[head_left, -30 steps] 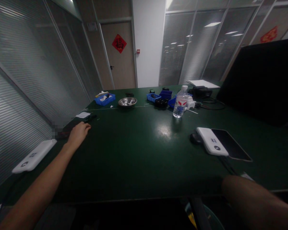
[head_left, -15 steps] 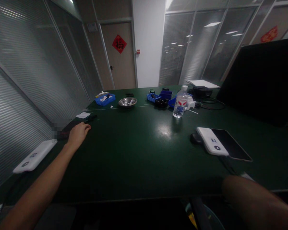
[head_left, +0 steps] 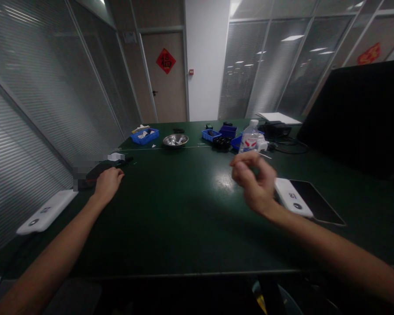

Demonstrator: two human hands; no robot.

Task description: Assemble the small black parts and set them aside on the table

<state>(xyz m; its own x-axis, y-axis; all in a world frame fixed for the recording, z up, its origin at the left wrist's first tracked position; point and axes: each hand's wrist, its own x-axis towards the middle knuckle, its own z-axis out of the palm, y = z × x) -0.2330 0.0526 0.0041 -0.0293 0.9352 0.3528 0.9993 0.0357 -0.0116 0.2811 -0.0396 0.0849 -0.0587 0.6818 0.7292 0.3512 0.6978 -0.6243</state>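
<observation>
My left hand (head_left: 109,186) rests on the left side of the dark green table, fingers curled together. Its fingertips are partly hidden, and no held object shows. Just beyond it are a dark item (head_left: 126,161) and a white paper (head_left: 116,156). Raised over the table's right half, my right hand (head_left: 258,186) has its fingers bent in and thumb close to the index finger, like a pinch. Anything between those tips is too blurred to make out. Behind it stands a clear water bottle (head_left: 249,138), its lower part covered by the hand. A white power bank (head_left: 293,199) lies right beside the wrist.
A dark phone (head_left: 317,201) lies against the power bank; another white power bank (head_left: 47,212) is at far left. Along the back sit a metal bowl (head_left: 175,140), blue trays (head_left: 145,136) and black cables (head_left: 292,146). A large black screen (head_left: 357,118) stands at right.
My right arm has swung up from the table's front edge, bringing the hand into view in front of the bottle. My left hand has barely moved. The view has shifted slightly.
</observation>
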